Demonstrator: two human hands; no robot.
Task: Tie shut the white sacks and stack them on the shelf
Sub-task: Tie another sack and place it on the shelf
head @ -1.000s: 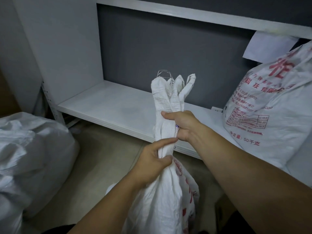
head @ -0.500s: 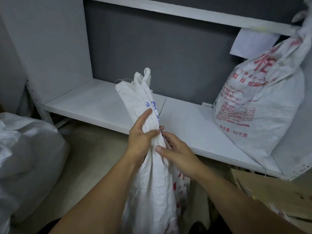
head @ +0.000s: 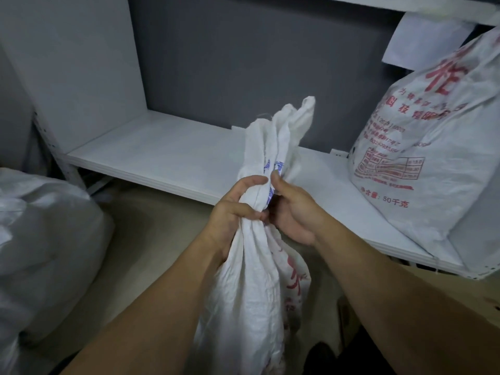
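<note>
A white woven sack (head: 251, 301) with red print stands upright in front of me, its gathered neck rising between my hands. My left hand (head: 234, 209) grips the bunched neck from the left, thumb and fingers curled round it. From the right, my right hand (head: 293, 209) pinches the same neck just beside the left. The loose top of the sack fans out above both fists. Behind it runs the white shelf (head: 167, 155), low and bare on its left half. No cord or tie shows.
A second white sack (head: 422, 147) with red lettering leans on the shelf's right end. A bulky white sack (head: 40, 239) lies on the floor at left. A paper sheet (head: 424, 39) hangs from the upper shelf. Beige floor lies between me and the shelf.
My hands have closed tighter round the sack's neck: the left went from flat fingers to a full grip, and the right moved up beside it. The view shifted slightly.
</note>
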